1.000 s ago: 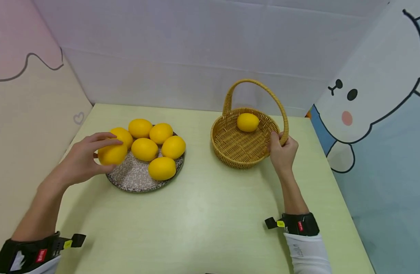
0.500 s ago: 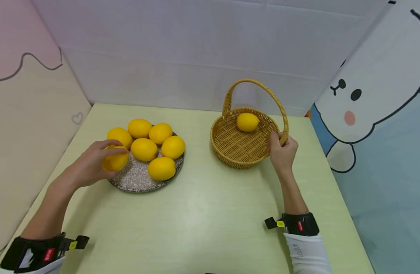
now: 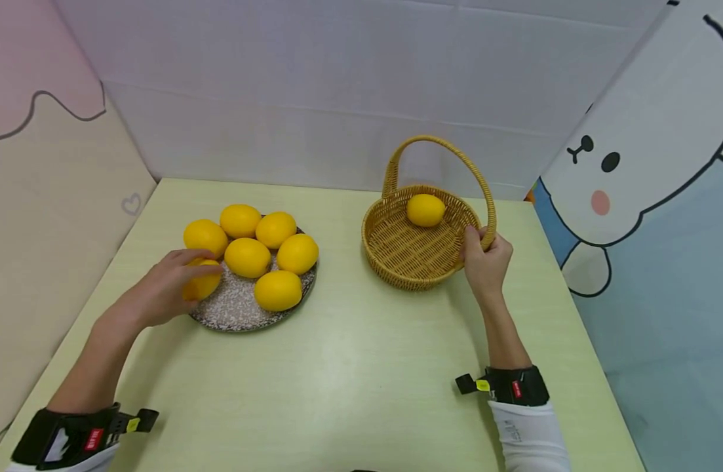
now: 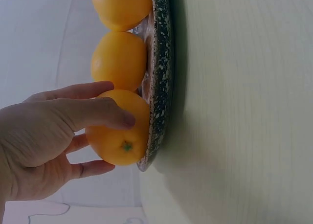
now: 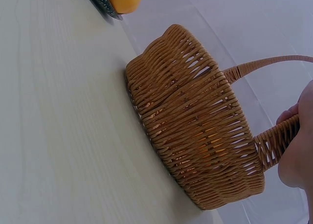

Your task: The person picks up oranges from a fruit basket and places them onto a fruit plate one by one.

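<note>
My left hand [image 3: 163, 288] holds a yellow lemon [image 3: 203, 280] at the left rim of a speckled plate [image 3: 234, 311]. In the left wrist view, thumb and fingers span this lemon [image 4: 120, 136], its small green stem end showing, beside another lemon [image 4: 119, 61]. Several more lemons, one of them a front lemon [image 3: 278, 290], lie on the plate. Over on the right, my right hand [image 3: 488, 262] grips the base of the handle of a wicker basket [image 3: 411, 259]. One lemon [image 3: 426, 210] lies inside the basket, toward its back. The right wrist view shows the basket's woven side [image 5: 190, 121].
A pale table [image 3: 343, 367] carries both the plate and the basket, which stand apart. White cloth [image 3: 314, 92] rises behind the table's back edge. Printed panels flank it, a cartoon-animal panel [image 3: 650, 151] on the right among them.
My left hand has moved right and downward with its lemon, from above the plate's left edge to its rim. The right hand and basket have stayed put.
</note>
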`<state>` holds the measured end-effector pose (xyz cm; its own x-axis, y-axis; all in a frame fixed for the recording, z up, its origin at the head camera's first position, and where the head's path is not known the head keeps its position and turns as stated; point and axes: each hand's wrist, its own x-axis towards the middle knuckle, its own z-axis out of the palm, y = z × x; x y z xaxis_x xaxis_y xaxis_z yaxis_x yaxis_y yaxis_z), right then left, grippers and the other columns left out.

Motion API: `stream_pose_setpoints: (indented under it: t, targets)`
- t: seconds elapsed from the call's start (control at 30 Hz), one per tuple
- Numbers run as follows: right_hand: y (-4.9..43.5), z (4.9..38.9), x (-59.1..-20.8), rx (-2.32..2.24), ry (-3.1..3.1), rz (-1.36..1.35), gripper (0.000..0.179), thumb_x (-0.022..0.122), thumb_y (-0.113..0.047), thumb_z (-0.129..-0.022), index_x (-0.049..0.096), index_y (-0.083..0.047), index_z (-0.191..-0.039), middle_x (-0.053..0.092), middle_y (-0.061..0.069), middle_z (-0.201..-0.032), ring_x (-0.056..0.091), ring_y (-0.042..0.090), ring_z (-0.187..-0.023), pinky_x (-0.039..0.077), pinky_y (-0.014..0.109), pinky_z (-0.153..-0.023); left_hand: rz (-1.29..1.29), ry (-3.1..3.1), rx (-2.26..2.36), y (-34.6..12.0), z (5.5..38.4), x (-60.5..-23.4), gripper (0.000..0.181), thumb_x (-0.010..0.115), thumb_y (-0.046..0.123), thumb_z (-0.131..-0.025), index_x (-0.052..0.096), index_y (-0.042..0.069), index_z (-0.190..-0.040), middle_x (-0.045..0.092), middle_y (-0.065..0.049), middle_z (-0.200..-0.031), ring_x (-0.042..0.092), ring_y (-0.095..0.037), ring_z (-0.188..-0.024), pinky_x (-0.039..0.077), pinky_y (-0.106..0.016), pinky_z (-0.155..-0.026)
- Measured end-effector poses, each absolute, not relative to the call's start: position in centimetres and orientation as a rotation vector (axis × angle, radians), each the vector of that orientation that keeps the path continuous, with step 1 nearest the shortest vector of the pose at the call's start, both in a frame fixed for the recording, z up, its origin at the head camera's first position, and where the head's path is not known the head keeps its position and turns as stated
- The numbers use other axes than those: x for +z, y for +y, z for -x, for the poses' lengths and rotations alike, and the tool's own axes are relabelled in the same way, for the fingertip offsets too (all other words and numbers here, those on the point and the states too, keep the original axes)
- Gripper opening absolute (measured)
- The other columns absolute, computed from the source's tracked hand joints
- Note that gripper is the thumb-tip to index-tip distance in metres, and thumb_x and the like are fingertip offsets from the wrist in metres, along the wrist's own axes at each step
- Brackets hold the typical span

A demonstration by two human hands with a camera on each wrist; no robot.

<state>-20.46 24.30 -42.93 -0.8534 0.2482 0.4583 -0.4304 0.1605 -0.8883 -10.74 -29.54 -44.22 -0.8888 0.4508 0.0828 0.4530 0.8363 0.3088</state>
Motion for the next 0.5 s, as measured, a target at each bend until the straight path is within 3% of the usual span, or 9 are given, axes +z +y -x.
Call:
stream_pose_setpoints:
  t: [0.33,0.5]
  targets:
    - [24.09,20.25,-42.75,1.747,-1.923,-0.166,0.041,0.056,0.003,-0.099,0.049,-0.001,-0.059,0.05,-0.002,-0.047,0.043,0.007,-0.039,0.031,0.013,-0.032,0.748,-2.991,-0.472,-29.58,10.46,-44.42,0.071,0.091,-0.009,-0.062,0.072,0.003,-0.129,0.054,-0.025,-0.141,0.043,-0.049,-0.127,0.043,-0.071,-0.094]
    - [24.03,20.13,-42.63,1.751,-1.923,-0.156,0.042,0.057,0.001,-0.1,0.049,-0.002,-0.059,0.051,-0.004,-0.047,0.043,0.008,-0.039,0.031,0.013,-0.033,0.72,-3.028,-0.471,-29.6,10.35,-44.37,0.071,0.094,0.004,-0.065,0.071,0.004,-0.132,0.051,-0.026,-0.143,0.04,-0.052,-0.128,0.04,-0.075,-0.089]
